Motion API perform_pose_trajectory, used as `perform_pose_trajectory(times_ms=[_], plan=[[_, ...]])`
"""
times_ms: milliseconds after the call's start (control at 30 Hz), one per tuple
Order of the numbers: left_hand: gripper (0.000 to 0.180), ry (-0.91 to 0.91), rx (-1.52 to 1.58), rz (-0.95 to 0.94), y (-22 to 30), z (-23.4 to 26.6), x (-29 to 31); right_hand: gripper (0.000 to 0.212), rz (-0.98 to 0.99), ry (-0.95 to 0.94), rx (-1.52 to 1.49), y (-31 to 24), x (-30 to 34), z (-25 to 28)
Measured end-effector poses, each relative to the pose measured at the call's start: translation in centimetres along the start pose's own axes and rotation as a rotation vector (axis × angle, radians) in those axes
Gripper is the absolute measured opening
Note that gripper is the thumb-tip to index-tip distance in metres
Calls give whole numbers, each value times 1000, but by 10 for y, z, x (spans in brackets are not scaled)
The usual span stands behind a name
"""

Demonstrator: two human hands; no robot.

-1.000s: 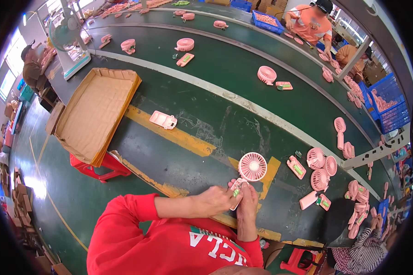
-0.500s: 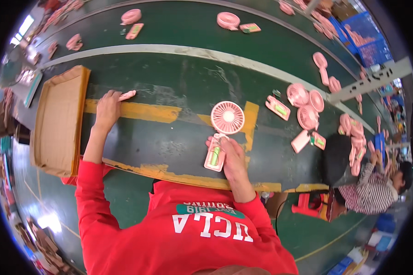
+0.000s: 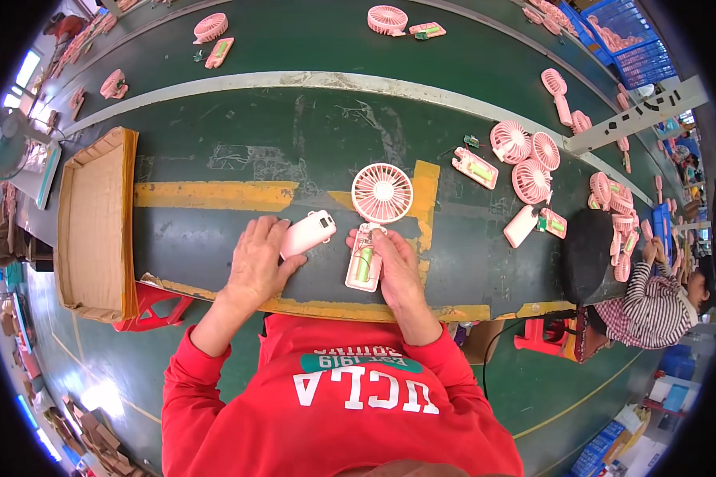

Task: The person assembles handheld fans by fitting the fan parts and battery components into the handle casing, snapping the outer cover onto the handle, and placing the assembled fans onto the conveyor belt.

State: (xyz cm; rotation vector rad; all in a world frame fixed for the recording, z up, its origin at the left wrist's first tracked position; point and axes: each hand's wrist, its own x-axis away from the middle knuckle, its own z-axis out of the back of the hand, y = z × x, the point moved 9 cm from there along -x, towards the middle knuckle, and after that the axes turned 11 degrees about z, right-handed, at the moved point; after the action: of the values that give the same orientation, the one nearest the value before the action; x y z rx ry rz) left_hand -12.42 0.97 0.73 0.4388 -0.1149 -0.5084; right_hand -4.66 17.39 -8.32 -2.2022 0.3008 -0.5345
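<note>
A pink handheld fan lies in front of me, its round slatted head (image 3: 383, 193) pointing away. My right hand (image 3: 401, 269) is closed on the fan's opened handle (image 3: 358, 278), thumb near the upper end. Inside that handle a green cylindrical battery (image 3: 363, 263) and thin wires show. Just to the left, my left hand (image 3: 259, 258) grips a pink handle cover (image 3: 309, 233) between thumb and fingers. The cover is tilted, with a small dark slot near its far end. A short gap separates it from the opened handle.
A cardboard tray (image 3: 95, 230) stands at the table's left end. Several pink fan parts (image 3: 531, 181) lie to the right, by a metal post (image 3: 636, 119). Beyond a pale rail, more fan parts (image 3: 387, 20) sit on a green belt. A co-worker (image 3: 652, 310) sits at far right.
My left hand has come from beside the cardboard tray toward the middle, bringing the pink cover with it. The right hand has stayed on the fan handle. The view has shifted slightly.
</note>
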Motion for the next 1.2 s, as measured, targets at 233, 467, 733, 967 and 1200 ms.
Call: perform_pose_trajectory(times_ms=[233,467,733,967,1200], plan=[[44,-120,-60,105,9,-10,-3,30,-31,-26,-36,0,0,1],[52,-174,251,178,53,-15,11,35,-105,-75,-192,0,7,-2],[63,-65,94,-8,81,-26,15,41,-125,-163,-222,-8,10,-9],[64,-24,18,-56,88,-29,15,48,-135,-210,-173,-7,12,-13],[66,-11,-4,-86,88,-31,16,53,-134,-250,-172,-11,15,-18]])
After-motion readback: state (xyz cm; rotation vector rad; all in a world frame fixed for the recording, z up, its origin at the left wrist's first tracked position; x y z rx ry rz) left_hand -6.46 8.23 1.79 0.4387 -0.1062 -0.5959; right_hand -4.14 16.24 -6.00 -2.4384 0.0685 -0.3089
